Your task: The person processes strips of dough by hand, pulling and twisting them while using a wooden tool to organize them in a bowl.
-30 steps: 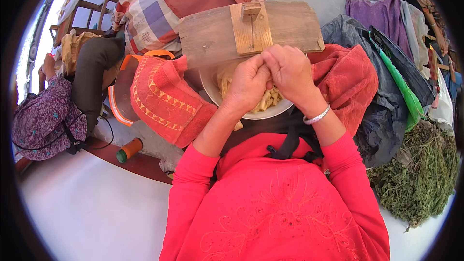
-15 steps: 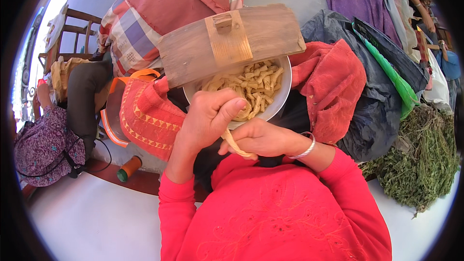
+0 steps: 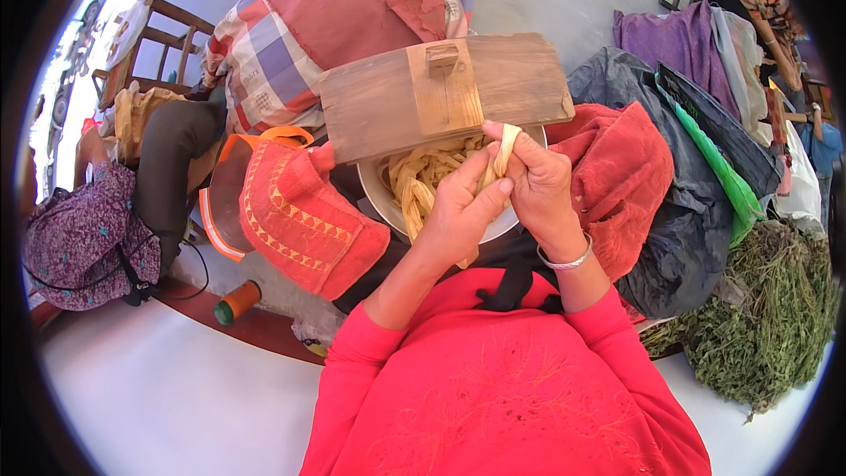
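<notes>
Both my hands are closed on a pale yellow, folded food strip (image 3: pixel 504 152) above the near side of a metal bowl (image 3: pixel 379 198). My left hand (image 3: pixel 456 204) pinches its lower part. My right hand (image 3: pixel 542 189), with a silver bangle at the wrist, grips it higher up, and a loop stands out over the fingers. More soft yellow strips (image 3: pixel 412 167) lie heaped in the bowl. A wooden board (image 3: pixel 361 106) with a lighter crosspiece and a small block rests across the bowl's far side and hides part of the contents.
Red towels lie left (image 3: pixel 300 211) and right (image 3: pixel 626 176) of the bowl. Beyond the board is a cloth-covered bundle (image 3: pixel 352 0). At right are dark plastic bags (image 3: pixel 696 229) and dried green herbs (image 3: pixel 749 317); at left, an orange thread spool (image 3: pixel 238 301). Another person's arm shows far right.
My hands have risen and moved forward and right, from below the bowl's near edge to over it. The strip, earlier hanging low between them, is now folded up in my fingers. The view has shifted slightly.
</notes>
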Demonstrator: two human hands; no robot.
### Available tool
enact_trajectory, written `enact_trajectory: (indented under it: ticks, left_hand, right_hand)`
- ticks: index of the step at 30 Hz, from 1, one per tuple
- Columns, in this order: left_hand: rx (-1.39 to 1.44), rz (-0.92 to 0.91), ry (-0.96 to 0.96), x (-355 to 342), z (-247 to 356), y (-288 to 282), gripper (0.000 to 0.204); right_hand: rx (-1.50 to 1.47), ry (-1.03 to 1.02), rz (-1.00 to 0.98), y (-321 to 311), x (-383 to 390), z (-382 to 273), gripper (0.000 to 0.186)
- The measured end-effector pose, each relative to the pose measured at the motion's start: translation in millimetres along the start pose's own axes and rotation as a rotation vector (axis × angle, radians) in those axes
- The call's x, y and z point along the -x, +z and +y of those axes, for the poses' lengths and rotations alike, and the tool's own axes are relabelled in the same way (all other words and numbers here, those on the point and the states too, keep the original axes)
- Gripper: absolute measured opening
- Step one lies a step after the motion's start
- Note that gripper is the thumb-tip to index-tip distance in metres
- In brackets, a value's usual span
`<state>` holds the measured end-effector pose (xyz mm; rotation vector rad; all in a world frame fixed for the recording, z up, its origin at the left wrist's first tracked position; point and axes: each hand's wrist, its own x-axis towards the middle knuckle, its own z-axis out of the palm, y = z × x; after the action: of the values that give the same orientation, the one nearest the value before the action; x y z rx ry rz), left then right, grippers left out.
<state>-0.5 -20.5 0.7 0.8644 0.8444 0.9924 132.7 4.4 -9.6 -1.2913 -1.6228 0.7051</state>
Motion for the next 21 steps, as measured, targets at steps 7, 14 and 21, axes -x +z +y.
enact_trajectory:
  ticks: [7, 14, 21]
  left_hand:
    - [-0.903, 0.099, 0.364, -4, -25, -27, 0.025]
    - [-1.06, 0.146, 0.603, 14, -38, -25, 0.038]
    - [-0.754, 0.048, 0.376, 22, -21, -21, 0.033]
  right_hand:
    - [0.259, 0.02, -0.136, -7, 10, 7, 0.013]
    - [-1.027, 0.915, -0.358, 7, 57, 38, 0.024]
    - [-0.987, 0.753, -0.372, 3, 46, 21, 0.014]
